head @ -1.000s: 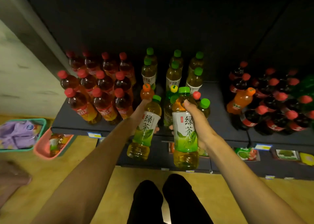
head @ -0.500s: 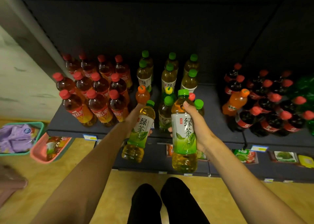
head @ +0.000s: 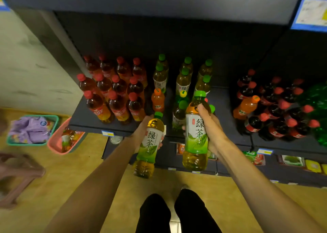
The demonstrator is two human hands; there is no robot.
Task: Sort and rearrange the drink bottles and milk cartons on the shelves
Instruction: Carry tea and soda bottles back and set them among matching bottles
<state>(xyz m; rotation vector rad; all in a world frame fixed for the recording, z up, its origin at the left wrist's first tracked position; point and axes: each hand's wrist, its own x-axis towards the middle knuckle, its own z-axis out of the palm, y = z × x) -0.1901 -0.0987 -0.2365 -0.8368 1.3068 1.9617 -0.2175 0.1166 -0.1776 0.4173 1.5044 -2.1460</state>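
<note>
Left hand (head: 141, 135) grips clear plastic green-capped tea bottle (head: 147, 144) | right hand (head: 210, 128) grips second green-capped tea bottle (head: 196, 132) | both off dark shelf (head: 85, 125) | stray orange soda bottle (head: 157, 100) unsorted

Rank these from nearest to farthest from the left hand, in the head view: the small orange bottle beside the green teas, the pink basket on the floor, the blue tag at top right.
From the left hand:
1. Small orange bottle, just above on the shelf.
2. Pink basket, floor, left.
3. Blue tag, upper shelf edge, far right.
</note>
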